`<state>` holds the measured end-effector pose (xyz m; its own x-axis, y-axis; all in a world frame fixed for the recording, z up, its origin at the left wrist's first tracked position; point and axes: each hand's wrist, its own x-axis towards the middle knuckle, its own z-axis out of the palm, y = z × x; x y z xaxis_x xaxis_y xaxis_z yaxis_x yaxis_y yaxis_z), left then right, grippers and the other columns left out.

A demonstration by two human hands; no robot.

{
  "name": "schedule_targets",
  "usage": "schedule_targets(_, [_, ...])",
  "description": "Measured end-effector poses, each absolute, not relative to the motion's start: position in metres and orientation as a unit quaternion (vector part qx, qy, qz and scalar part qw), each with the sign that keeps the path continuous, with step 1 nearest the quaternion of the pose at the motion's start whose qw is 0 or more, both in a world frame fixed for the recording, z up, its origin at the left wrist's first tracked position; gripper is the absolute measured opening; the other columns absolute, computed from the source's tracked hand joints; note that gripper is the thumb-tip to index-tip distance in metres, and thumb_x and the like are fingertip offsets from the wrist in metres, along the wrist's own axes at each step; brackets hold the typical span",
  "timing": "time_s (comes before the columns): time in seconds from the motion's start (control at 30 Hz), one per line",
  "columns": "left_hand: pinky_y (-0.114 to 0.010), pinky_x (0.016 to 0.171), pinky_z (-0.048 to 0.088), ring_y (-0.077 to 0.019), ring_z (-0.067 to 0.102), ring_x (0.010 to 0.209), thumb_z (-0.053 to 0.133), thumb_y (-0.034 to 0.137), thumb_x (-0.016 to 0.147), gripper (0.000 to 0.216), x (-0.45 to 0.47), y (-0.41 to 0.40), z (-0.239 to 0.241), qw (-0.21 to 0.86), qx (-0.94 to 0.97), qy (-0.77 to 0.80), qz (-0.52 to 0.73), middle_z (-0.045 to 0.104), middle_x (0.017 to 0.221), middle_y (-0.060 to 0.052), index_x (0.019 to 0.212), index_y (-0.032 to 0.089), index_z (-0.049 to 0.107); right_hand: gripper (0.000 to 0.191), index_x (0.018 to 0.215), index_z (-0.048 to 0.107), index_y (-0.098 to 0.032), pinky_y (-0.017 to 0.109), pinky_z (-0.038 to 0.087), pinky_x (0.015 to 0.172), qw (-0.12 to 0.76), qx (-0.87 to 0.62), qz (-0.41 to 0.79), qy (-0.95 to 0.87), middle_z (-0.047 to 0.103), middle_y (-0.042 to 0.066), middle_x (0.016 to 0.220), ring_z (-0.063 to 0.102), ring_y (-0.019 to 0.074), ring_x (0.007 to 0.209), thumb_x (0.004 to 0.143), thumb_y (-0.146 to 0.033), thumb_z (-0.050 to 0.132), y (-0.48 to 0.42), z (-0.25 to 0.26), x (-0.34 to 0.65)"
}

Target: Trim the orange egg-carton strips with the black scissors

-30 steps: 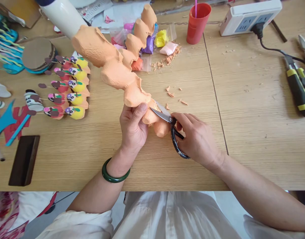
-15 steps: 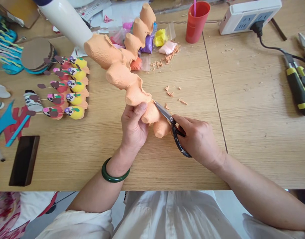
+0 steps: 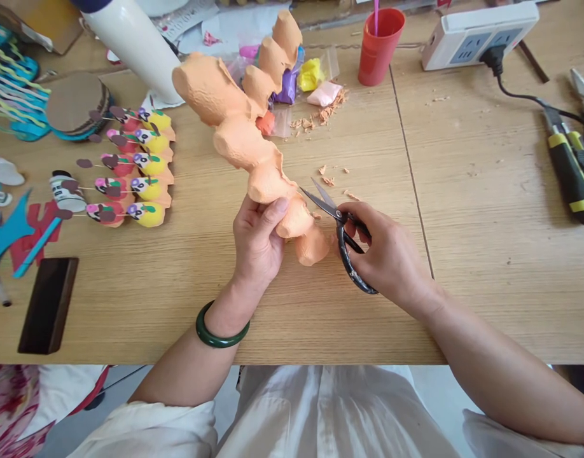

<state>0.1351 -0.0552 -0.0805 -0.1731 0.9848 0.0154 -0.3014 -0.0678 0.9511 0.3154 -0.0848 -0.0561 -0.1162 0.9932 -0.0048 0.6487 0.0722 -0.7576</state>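
Across one wooden bench (image 3: 487,286), many craft things were spread. At its far side, a red cup (image 3: 375,57) and a white power strip (image 3: 478,35) were placed, and a black plug (image 3: 495,58) was inserted into the latter. Over the middle part of the bench, an orange strip of egg-carton cups (image 3: 244,143) was held, slanted from the upper left down toward the hands. Its lower part was pinched in the grip of the left hand (image 3: 258,245), with the thumb laid on top; a dark green bangle (image 3: 215,332) was worn on this wrist. By the right hand (image 3: 392,254), black-handled scissors (image 3: 340,219) were held, the grip being closed around the handles. Their blades were parted a little, and the tips were located just beside the edge of the strip; whether it was touched could not be told. Small orange scraps (image 3: 327,181) were scattered behind the scissors. Farther back, another row of orange cups (image 3: 273,60) was seen near some coloured packets (image 3: 311,74). To the left, decorated red and yellow cups (image 3: 147,215) were arranged in two columns.
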Motion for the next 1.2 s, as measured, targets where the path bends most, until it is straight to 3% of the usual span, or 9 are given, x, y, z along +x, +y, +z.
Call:
schedule_targets(0.2, [-0.031, 0.086, 0.059, -0.0215, 0.073, 0.099, 0.085, 0.039, 0.079, 0.029, 0.136, -0.057, -0.083, 0.575, 0.348, 0.428, 0.604, 0.078, 0.103, -0.003, 0.101, 0.023, 0.074, 0.033, 0.112, 0.068, -0.019, 0.027, 0.04, 0.063, 0.3, -0.597, 0.313, -0.675, 0.07, 0.002, 0.084, 0.057, 0.0147, 0.066, 0.081, -0.019, 0.059, -0.082, -0.06, 0.316])
schedule_targets(0.37, [-0.035, 0.083, 0.062, -0.0264, 0.076, 0.099, 0.082, 0.053, 0.082, 0.035, 0.135, -0.058, -0.083, 0.667, 0.295, 0.418, 0.542, 0.079, 0.105, -0.006, 0.101, 0.024, 0.074, 0.036, 0.114, 0.066, -0.019, 0.027, 0.042, 0.066, 0.316, -0.543, 0.251, -0.736, 0.069, 0.003, 0.086, 0.057, 0.0153, 0.07, 0.08, -0.015, 0.057, -0.076, -0.072, 0.32])
schedule_targets(0.5, [-0.034, 0.082, 0.064, -0.0283, 0.076, 0.106, 0.083, 0.053, 0.082, 0.035, 0.137, -0.06, -0.079, 0.683, 0.287, 0.406, 0.535, 0.08, 0.104, -0.005, 0.099, 0.024, 0.074, 0.035, 0.114, 0.065, -0.018, 0.028, 0.043, 0.067, 0.311, -0.511, 0.188, -0.779, 0.067, 0.004, 0.085, 0.057, 0.0165, 0.072, 0.081, -0.014, 0.055, -0.071, -0.08, 0.323])
schedule_targets(0.63, [-0.034, 0.072, 0.066, -0.0268, 0.078, 0.093, 0.087, 0.051, 0.077, 0.034, 0.14, -0.061, -0.077, 0.726, 0.259, 0.392, 0.502, 0.08, 0.096, -0.004, 0.093, 0.023, 0.076, 0.031, 0.114, 0.067, -0.017, 0.03, 0.044, 0.069, 0.304, -0.512, 0.133, -0.793, 0.067, 0.006, 0.086, 0.057, 0.0179, 0.075, 0.089, -0.015, 0.049, -0.069, -0.08, 0.323])
schedule_targets(0.77, [-0.035, 0.073, 0.067, -0.0276, 0.078, 0.094, 0.085, 0.05, 0.079, 0.031, 0.14, -0.061, -0.078, 0.729, 0.257, 0.399, 0.493, 0.081, 0.098, -0.004, 0.093, 0.024, 0.077, 0.032, 0.118, 0.068, -0.017, 0.03, 0.042, 0.067, 0.28, -0.515, 0.099, -0.804, 0.067, 0.007, 0.085, 0.056, 0.0188, 0.076, 0.096, -0.017, 0.045, -0.069, -0.078, 0.324])
schedule_targets(0.93, [-0.036, 0.076, 0.068, -0.0277, 0.078, 0.094, 0.085, 0.049, 0.081, 0.029, 0.138, -0.06, -0.08, 0.721, 0.27, 0.4, 0.497, 0.081, 0.097, -0.004, 0.093, 0.024, 0.077, 0.031, 0.118, 0.069, -0.017, 0.03, 0.04, 0.066, 0.26, -0.526, 0.1, -0.804, 0.068, 0.006, 0.084, 0.056, 0.0186, 0.075, 0.094, -0.019, 0.05, -0.071, -0.076, 0.325])
schedule_targets(1.2, [-0.03, 0.077, 0.067, -0.0232, 0.078, 0.093, 0.082, 0.046, 0.084, 0.025, 0.137, -0.061, -0.078, 0.732, 0.259, 0.393, 0.492, 0.08, 0.097, -0.003, 0.093, 0.023, 0.076, 0.036, 0.12, 0.072, -0.017, 0.03, 0.032, 0.06, 0.227, -0.53, 0.084, -0.812, 0.069, 0.006, 0.083, 0.056, 0.0173, 0.071, 0.097, -0.019, 0.044, -0.07, -0.076, 0.325])
